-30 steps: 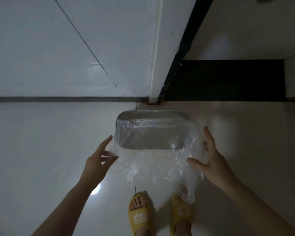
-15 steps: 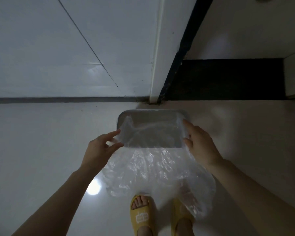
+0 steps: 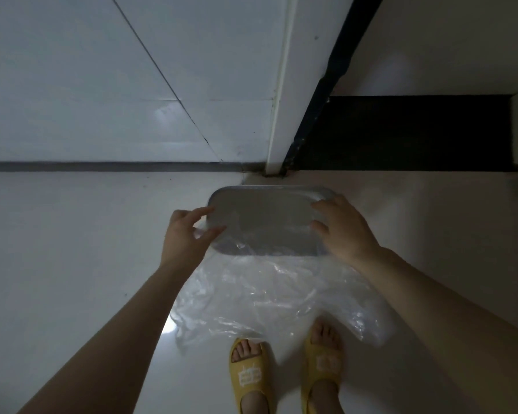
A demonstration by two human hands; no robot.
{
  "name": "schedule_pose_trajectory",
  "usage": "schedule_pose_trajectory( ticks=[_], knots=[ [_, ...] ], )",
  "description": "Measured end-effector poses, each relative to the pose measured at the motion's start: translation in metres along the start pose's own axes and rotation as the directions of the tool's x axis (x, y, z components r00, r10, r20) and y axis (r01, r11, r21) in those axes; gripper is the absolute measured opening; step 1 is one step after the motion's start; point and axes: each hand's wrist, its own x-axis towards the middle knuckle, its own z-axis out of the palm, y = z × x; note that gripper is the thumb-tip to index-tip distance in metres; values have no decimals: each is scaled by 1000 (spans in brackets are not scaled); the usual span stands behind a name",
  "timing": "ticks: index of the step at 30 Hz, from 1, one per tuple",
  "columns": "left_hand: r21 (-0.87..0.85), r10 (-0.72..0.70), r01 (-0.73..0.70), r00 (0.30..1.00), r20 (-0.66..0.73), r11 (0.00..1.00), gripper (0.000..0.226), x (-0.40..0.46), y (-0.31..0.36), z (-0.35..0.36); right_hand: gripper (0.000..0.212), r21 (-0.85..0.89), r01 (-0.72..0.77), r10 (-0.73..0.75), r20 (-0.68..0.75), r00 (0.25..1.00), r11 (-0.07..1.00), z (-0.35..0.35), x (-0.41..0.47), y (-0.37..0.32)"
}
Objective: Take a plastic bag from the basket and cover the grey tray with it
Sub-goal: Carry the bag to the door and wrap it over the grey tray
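The grey tray lies on the pale floor close to the wall corner. A clear plastic bag covers the tray's near part, and its crumpled rest trails over the floor toward my feet. My left hand pinches the film at the tray's left edge. My right hand curls over the tray's right end with film under its fingers. The tray's far half looks smooth; I cannot tell whether film lies on it. The basket is not in view.
My feet in yellow slippers stand just behind the bag's loose end. A white tiled wall rises beyond the tray. A white door frame and a dark threshold strip lie at the back right.
Both hands have moved forward along the tray's sides, pulling the film farther over it. More of the loose bag now lies spread on the floor near my feet.
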Motion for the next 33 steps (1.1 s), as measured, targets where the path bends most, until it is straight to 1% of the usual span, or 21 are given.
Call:
schedule_pose_trajectory(
  ticks=[2,3,4,6,7,9,11,12,14,15,17,19,21,22,23,24,26,27,30,33],
  knots=[
    [-91,-22,25,999,30,996,52,-10,-2,-6,46,116,7,0,-64,998,993,-10,-15,8],
    [-118,-33,38,998,47,992,54,-15,-3,-8,55,184,-6,21,-79,997,983,-17,-25,13],
    [-131,-41,48,998,53,990,54,-19,-4,-9,64,246,-40,56,-61,997,968,-23,-37,20],
    [-130,-43,48,998,35,990,51,-24,-4,-8,78,332,-141,127,63,990,933,-30,-60,30],
    [-126,-38,41,999,25,991,49,-25,-3,-6,80,343,-170,129,139,982,924,-31,-70,33],
    [-104,-28,29,1000,9,994,44,-25,-1,-3,87,341,-173,85,260,962,924,-25,-81,36],
    [-86,-44,42,999,-24,995,40,-25,0,-2,98,352,-154,38,315,948,923,-18,-81,35],
    [-109,-66,62,997,-36,992,40,-23,2,-1,100,360,-140,18,322,947,922,-14,-78,35],
    [-208,-92,85,995,-24,974,44,-18,8,-2,96,401,-111,-15,300,954,909,-7,-70,31],
    [-258,-85,81,996,-3,963,53,-15,11,-4,90,422,-99,-21,270,963,901,-5,-65,28],
    [-346,-108,120,993,53,931,82,-15,10,-11,76,422,-70,-6,177,984,904,-2,-57,24],
    [-386,-216,251,967,132,888,108,-23,-1,-20,65,424,-73,33,101,994,903,-4,-53,19],
    [-351,-284,370,919,273,860,122,-40,-19,-27,57,423,-78,59,58,997,903,-6,-49,17],
    [-333,-286,400,895,342,854,124,-49,-26,-28,54,418,-76,65,39,997,906,-6,-47,15],
    [-337,-269,404,885,380,850,124,-57,-31,-29,51,413,-76,75,17,997,907,-6,-46,13],
    [-366,-247,387,894,375,846,122,-63,-34,-28,49,412,-81,91,-6,996,908,-5,-45,11],
    [-426,-206,314,938,280,849,114,-67,-36,-25,46,394,-94,123,-49,991,914,-3,-43,9],
    [-425,-183,260,959,215,867,108,-67,-34,-23,45,384,-100,135,-66,989,918,-1,-42,8],
    [-329,-84,104,994,75,939,85,-58,-19,-17,41,357,-101,144,-96,985,929,2,-36,6],
    [-245,-22,27,1000,21,969,69,-37,-4,-12,39,283,-53,93,-128,987,958,4,-27,2]
  ],
)
